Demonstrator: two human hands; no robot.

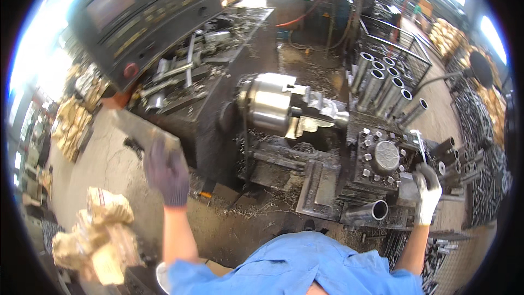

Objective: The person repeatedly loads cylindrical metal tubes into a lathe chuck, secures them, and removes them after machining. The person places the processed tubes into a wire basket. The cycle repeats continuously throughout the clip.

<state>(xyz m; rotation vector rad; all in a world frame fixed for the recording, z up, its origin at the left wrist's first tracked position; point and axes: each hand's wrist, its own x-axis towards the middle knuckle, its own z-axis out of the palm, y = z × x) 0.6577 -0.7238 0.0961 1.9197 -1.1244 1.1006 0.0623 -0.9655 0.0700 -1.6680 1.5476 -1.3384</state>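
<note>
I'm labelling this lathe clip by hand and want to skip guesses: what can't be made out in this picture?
Head view only:
- Left hand: motion-blurred, dark glove; its grip on the door edge is unclear.
- Right hand: white glove covers the fingers; what it grips by the tool post is hidden.
- Chuck: the jaws hide the part's shape.
- Control panel: its markings are too small.

Blown-out daylight at rim; fisheye bending; soft edges

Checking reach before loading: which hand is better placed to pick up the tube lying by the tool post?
Right hand: it is on the tool post, close to the tube. Left hand is far off.
</note>
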